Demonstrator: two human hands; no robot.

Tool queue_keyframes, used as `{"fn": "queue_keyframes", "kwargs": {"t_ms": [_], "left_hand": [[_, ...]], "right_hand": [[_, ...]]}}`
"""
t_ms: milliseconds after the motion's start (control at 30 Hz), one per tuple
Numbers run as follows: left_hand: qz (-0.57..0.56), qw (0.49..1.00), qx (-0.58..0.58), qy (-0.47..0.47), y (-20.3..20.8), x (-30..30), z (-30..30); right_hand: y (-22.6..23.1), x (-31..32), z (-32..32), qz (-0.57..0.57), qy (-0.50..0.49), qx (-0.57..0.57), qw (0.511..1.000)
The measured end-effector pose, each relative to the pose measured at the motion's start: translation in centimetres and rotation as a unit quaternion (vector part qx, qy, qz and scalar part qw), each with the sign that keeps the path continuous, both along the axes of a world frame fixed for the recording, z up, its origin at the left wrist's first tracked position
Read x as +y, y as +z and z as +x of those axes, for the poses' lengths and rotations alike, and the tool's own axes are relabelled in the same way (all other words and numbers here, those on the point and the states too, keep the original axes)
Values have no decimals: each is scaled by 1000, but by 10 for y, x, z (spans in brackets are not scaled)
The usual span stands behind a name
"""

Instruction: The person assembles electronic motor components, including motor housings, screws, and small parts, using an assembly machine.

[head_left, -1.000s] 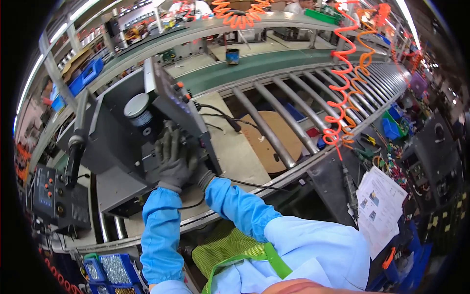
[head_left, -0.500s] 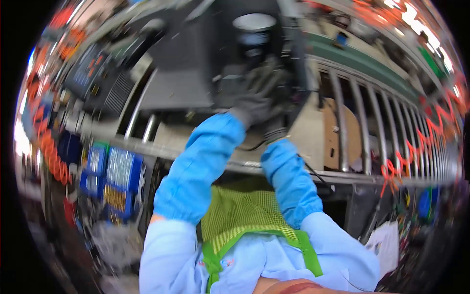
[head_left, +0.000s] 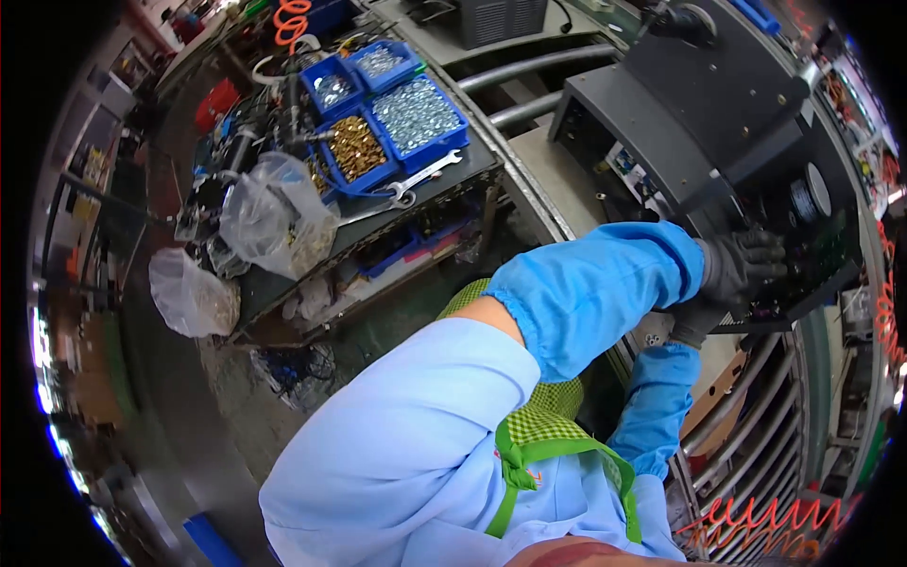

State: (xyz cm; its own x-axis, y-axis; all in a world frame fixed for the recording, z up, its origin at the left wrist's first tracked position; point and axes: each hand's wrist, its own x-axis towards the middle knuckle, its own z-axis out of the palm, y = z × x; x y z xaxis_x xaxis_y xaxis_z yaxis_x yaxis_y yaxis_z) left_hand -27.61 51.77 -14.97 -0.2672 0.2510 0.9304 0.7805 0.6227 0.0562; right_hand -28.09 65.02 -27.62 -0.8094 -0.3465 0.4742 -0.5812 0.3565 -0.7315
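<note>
My left hand (head_left: 742, 265), in a dark grey glove, reaches inside a dark grey metal housing (head_left: 652, 118) at the right. Its fingers look stretched out and slightly apart over dark inner parts; I see nothing gripped in them. Close by is a black cylindrical part with a pale round face (head_left: 811, 194). Just below and nearer to me, my gloved right hand (head_left: 697, 323) is at the housing's near edge. Its fingers are hidden behind my left hand and the housing.
At the left, a dark workbench (head_left: 475, 159) carries blue bins (head_left: 436, 149) of small metal parts, an open-end wrench (head_left: 425, 177) and clear plastic bags (head_left: 274, 217). The housing sits over a conveyor with metal rollers (head_left: 534, 66). A coiled orange hose (head_left: 293, 21) hangs at the top.
My view has swung left and tilted, bringing the workbench and bins toward the middle and the housing to the right. Both hands remain at the housing.
</note>
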Motion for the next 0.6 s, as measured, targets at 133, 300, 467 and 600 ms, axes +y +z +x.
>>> {"fn": "queue_keyframes", "kwargs": {"t_ms": [133,300,467,600], "left_hand": [[-124,987,56,85,21,-40,73],[-103,985,-26,137,60,-171,201],[-143,822,-265,483,62,-370,331],[-159,568,-595,546,50,-422,425]], "right_hand": [[29,-12,73,134,-137,126,973],[-33,36,108,-385,239,-421,786],[20,-10,168,-505,299,-589,555],[27,-28,173,-486,274,-588,585]]}}
